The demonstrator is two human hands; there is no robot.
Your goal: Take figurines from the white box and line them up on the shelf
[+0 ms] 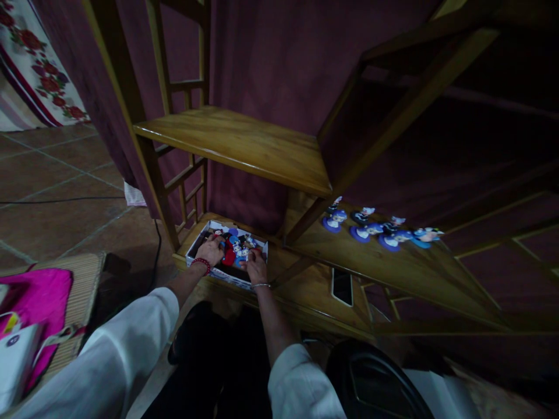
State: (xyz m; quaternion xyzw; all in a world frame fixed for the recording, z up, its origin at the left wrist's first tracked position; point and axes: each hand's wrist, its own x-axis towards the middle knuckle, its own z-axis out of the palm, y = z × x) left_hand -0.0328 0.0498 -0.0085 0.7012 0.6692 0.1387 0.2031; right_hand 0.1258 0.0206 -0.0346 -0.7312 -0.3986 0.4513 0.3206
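Note:
A shallow white cardboard box (pixel 191 256) sits on the low wooden shelf, full of small toy figurines (pixel 236 247) in red, blue, white and black. My left hand (pixel 211 250), with a red bead bracelet on its wrist, reaches into the box's left side. Its fingers lie stretched over the figurines, the tips partly hidden among them. At the right side of the box, my right hand (pixel 255 267) wears a thin bangle. Its thumb and fingers are apart and touch the figurines nearest to it; no firm grip shows.
Several figurines on round bases (pixel 367 231) stand in rows on the wooden board at right. A phone (pixel 342 286) lies on the low shelf. Above the box juts a wooden shelf (pixel 236 139); its posts rise on both sides. A black seat (pixel 375 378) stands at lower right.

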